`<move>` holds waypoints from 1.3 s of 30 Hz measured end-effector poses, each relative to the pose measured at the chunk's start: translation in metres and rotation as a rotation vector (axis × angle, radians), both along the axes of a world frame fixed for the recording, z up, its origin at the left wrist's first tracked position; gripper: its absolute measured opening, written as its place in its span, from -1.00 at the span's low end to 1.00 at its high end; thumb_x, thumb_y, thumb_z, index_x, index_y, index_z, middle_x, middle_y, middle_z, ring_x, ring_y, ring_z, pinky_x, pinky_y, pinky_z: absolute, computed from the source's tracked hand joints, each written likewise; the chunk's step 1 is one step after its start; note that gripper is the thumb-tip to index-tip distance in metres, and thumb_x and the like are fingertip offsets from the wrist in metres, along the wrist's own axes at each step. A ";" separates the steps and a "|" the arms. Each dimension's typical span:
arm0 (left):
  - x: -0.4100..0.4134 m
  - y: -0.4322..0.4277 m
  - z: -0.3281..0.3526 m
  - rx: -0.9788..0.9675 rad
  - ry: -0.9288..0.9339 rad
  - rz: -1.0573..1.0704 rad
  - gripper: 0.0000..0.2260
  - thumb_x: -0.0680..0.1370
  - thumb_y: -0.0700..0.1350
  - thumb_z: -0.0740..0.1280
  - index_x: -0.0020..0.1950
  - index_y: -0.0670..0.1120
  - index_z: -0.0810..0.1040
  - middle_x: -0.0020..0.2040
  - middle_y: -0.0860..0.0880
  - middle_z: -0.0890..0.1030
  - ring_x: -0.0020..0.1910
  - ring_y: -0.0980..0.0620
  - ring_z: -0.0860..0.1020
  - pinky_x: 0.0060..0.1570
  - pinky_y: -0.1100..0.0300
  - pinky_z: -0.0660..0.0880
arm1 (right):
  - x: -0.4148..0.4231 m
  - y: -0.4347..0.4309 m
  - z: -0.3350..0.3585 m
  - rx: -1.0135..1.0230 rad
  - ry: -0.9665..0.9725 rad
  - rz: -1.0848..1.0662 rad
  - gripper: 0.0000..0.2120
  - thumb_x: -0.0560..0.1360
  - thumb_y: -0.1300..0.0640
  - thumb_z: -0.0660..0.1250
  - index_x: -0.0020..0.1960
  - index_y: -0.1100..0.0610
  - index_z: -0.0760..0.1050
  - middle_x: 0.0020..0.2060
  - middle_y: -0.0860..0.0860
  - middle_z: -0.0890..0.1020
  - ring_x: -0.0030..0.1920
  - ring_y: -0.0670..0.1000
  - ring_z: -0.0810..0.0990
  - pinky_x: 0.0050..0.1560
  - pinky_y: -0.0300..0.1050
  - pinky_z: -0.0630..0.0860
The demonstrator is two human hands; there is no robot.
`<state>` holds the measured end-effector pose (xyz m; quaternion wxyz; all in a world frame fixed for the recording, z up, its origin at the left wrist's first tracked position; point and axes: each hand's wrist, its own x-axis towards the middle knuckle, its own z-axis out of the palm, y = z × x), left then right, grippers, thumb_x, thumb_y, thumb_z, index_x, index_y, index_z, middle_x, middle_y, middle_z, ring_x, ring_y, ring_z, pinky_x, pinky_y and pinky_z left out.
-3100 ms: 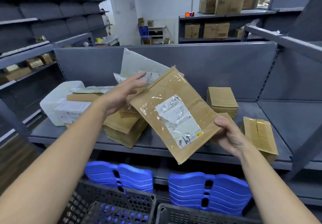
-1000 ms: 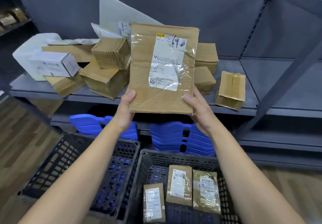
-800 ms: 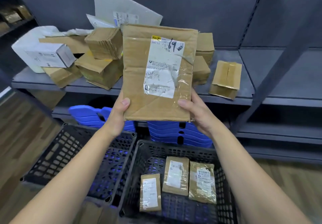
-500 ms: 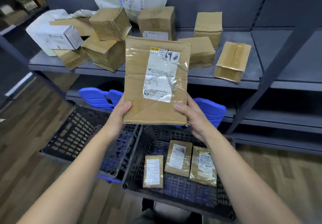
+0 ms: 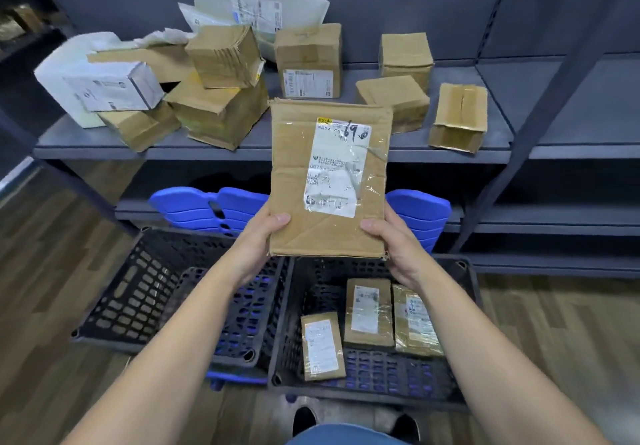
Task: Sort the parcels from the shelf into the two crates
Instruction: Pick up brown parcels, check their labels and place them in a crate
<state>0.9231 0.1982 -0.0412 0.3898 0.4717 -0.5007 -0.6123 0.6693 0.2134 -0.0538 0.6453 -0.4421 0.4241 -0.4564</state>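
Both left hand [image 5: 257, 238] and right hand [image 5: 394, 242] pinch the flat brown cardboard parcel [image 5: 292, 174]; misreading its white label [image 5: 337, 167] could missort it.

Both my hands are up front, pinching one parcel by its lower corners.

My left hand [image 5: 254, 242] reaches in from 7 o'clock and my right hand [image 5: 396, 249] from 5 o'clock, bare forearms converging toward centre frame. Each thumb lies flat on the front of the parcel [image 5: 329, 236] with the fingers hidden behind it. The hands are level with each other and apart, wrists roughly straight.
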 end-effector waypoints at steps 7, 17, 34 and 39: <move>0.022 -0.002 -0.017 -0.017 0.046 0.028 -0.33 0.42 0.11 0.43 0.47 -0.17 0.46 0.24 -0.06 0.69 0.17 0.00 0.67 0.04 0.21 0.59 | 0.025 0.017 -0.008 0.017 0.044 -0.064 -0.20 0.45 -0.09 0.45 0.63 -0.05 0.24 0.42 -0.06 0.57 0.35 -0.01 0.60 0.25 -0.03 0.57; 0.030 -0.002 -0.064 0.134 0.110 0.118 -0.30 0.35 0.14 0.45 0.42 -0.17 0.50 0.22 -0.09 0.70 0.17 -0.04 0.67 0.20 0.03 0.58 | 0.022 0.066 -0.181 0.885 0.496 -0.035 -0.46 0.57 -0.11 0.44 0.41 0.18 0.49 0.10 0.08 0.65 0.09 0.10 0.67 0.05 -0.03 0.64; 0.006 0.000 -0.135 0.289 0.093 0.267 0.02 0.20 0.30 0.63 0.47 -0.25 0.45 0.35 -0.28 0.60 0.38 -0.32 0.53 0.44 -0.29 0.39 | 0.075 0.061 -0.348 1.535 -0.050 -0.251 -0.67 0.48 0.12 0.59 0.16 0.21 0.62 -0.24 0.05 0.53 -0.36 -0.06 0.44 -0.25 -0.19 0.61; 0.002 -0.004 -0.129 0.300 0.094 0.281 -0.04 0.24 0.27 0.64 0.45 -0.25 0.47 0.33 -0.29 0.61 0.35 -0.33 0.55 0.45 -0.35 0.36 | 0.092 0.045 -0.346 1.566 -0.269 -0.303 -0.69 0.46 0.00 0.59 0.05 0.12 0.57 -0.17 0.06 0.50 -0.22 0.05 0.51 0.09 -0.04 0.50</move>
